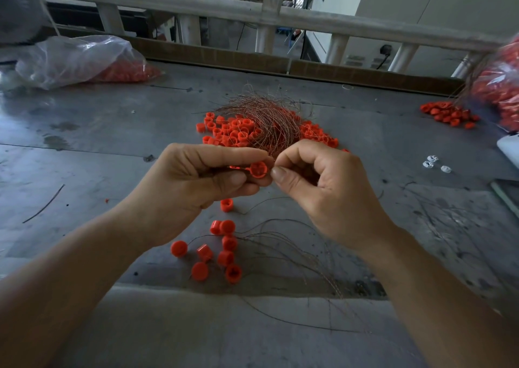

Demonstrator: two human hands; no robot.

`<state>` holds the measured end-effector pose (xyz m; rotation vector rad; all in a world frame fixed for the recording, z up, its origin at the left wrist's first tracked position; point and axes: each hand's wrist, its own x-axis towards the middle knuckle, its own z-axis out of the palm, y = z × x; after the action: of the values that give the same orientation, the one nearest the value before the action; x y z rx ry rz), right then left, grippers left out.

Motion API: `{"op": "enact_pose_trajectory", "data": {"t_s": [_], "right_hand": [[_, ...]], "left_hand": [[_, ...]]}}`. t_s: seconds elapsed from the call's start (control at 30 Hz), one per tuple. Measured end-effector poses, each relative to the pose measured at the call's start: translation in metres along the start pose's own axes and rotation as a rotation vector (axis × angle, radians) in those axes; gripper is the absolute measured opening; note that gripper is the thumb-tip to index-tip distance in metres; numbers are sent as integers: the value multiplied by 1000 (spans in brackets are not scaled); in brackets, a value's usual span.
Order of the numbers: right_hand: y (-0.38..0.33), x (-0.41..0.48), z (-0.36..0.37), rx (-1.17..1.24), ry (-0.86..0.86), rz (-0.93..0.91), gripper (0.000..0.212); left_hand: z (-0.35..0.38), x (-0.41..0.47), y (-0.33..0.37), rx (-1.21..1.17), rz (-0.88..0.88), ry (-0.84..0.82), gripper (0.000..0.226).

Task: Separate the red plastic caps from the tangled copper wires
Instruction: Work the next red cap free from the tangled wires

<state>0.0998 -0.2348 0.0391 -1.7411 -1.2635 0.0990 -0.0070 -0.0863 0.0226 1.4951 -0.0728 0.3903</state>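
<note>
Over the grey surface [98,143], our left hand [196,179] grips a red cap [257,169]; our right hand [323,188] pinches, we judge, its wire beside the cap. Pulling hard could snap the strand or drag the copper tangle [266,117], scattering loose caps [227,227].

bare tabletop [98,131] open at left, cap pile [233,131] and wire tangle [264,114] blocking centre, loose caps [222,252] near front edge

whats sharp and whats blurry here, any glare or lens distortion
Head view: the left hand, right hand, held red cap and copper wires are sharp; the cap bag at the right edge is blurred; the railing bows, wide-angle distortion; sheen on the clear bag far left.
</note>
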Motion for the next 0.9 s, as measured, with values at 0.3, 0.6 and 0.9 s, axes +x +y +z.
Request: {"op": "enact_pose_trajectory", "data": {"t_s": [0.3,0.6,0.9], "right_hand": [[-1,0,-1,59,11,-9,16],[1,-2,1,147,39,32,20],[5,-2,3,135,-76,33,30]], "left_hand": [[1,1,1,-70,-2,53,26],[4,1,3,-242,-41,-11,23],[6,0,1,-304,-118,-51,20]]}}
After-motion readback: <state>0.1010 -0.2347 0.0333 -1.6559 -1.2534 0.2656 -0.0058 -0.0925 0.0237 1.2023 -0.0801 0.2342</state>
